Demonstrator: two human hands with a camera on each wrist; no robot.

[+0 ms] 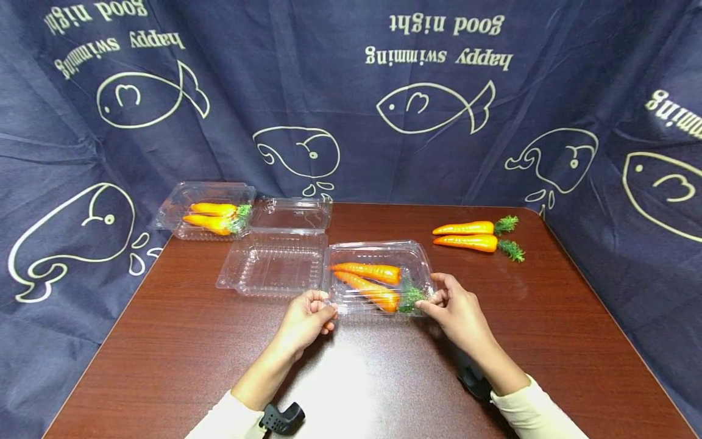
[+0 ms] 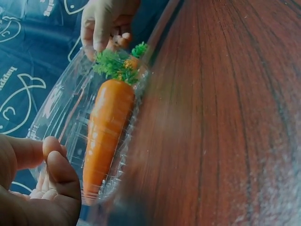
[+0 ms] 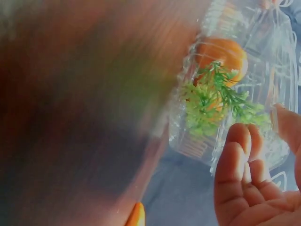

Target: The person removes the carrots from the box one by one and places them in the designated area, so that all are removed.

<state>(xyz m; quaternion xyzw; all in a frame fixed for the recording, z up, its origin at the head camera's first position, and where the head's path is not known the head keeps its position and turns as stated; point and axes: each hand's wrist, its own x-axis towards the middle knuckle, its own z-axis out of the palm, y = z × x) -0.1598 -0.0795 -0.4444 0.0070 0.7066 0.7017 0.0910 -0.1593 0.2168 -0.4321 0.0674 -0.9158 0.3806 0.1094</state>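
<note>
A clear plastic clamshell box with two toy carrots inside stands before me, its lid over them. At its front left corner my left hand pinches the rim between thumb and forefinger; the left wrist view shows these fingertips together at the clear edge. My right hand grips the front right corner, beside the green carrot tops. In the right wrist view the right hand has its thumb and fingers at the box's edge, near the leafy greens.
An open clear clamshell box lies left of the box in hand, its lid folded back. A further box at the back left contains carrots. Two loose carrots lie at the back right. A dark blue curtain encloses the table.
</note>
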